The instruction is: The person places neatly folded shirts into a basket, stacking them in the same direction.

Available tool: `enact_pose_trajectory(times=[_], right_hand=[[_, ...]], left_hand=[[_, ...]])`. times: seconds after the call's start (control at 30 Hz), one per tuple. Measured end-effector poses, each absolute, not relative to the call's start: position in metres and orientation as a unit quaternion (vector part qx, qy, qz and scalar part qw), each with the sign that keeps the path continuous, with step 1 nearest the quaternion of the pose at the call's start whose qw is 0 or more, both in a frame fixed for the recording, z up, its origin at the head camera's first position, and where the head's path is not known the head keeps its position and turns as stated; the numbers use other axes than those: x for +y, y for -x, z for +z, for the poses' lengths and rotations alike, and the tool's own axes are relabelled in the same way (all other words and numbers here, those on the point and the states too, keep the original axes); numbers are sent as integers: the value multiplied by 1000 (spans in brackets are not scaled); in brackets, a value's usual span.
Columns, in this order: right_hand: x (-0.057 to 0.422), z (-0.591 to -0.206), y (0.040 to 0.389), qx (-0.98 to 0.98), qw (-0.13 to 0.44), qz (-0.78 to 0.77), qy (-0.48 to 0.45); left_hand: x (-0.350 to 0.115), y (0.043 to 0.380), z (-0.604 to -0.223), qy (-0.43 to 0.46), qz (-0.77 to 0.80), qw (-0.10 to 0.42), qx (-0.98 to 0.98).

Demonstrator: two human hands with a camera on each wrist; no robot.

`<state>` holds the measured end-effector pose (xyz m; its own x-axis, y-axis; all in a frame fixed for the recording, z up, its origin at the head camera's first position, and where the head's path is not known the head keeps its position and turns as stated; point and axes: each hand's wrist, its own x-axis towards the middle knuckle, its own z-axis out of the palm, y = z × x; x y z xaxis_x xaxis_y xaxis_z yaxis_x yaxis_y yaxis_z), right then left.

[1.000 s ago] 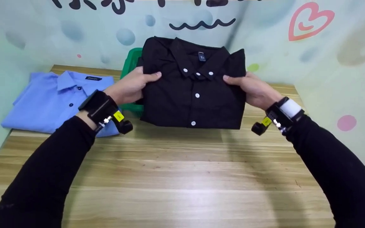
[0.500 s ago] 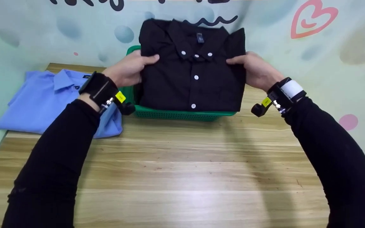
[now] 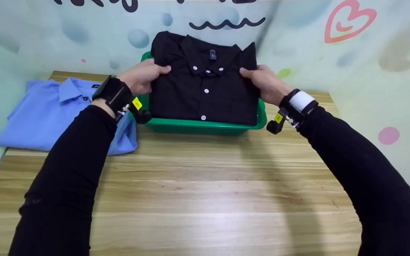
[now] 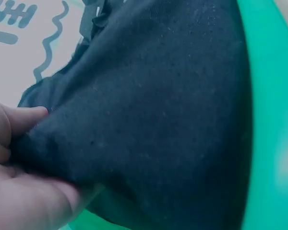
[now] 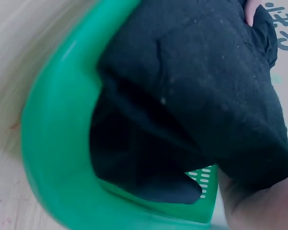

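Observation:
A folded black button-up shirt (image 3: 230, 96) with white buttons and a collar is held over the green basket (image 3: 198, 128). My left hand (image 3: 142, 76) grips its left side, thumb on top. At the right side, my right hand (image 3: 267, 83) pinches the cloth in the same way. In the left wrist view, the left thumb and fingers (image 4: 33, 196) hold the shirt's edge beside the basket rim. Below the shirt, the right wrist view shows more dark cloth (image 5: 129, 163) inside the basket; whether it belongs to the same shirt I cannot tell.
A folded light blue shirt (image 3: 37, 122) lies on the wooden table (image 3: 205, 185), left of the basket. Behind the basket stands a printed wall (image 3: 297, 42), and side walls (image 3: 390, 106) bound the table.
Both hands first carried the black shirt back over the basket, then brought it lower and slightly left. The basket's front and right rim now show. The blue shirt stays in place.

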<state>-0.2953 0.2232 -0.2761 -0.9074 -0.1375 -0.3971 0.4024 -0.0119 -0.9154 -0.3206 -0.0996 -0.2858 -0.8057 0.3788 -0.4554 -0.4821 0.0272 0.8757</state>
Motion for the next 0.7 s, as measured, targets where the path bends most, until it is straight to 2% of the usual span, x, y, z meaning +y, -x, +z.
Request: enact_pose_trajectory(times=[0.27, 0.47, 0.7], right_hand=[[223, -281, 297, 724, 266, -628, -100], [217, -288, 295, 800, 257, -531, -109], [215, -290, 301, 851, 240, -461, -79]], left_hand=[[-82, 323, -294, 137, 581, 315, 738], [-83, 323, -289, 149, 528, 317, 774], [-77, 324, -288, 147, 498, 291, 803]])
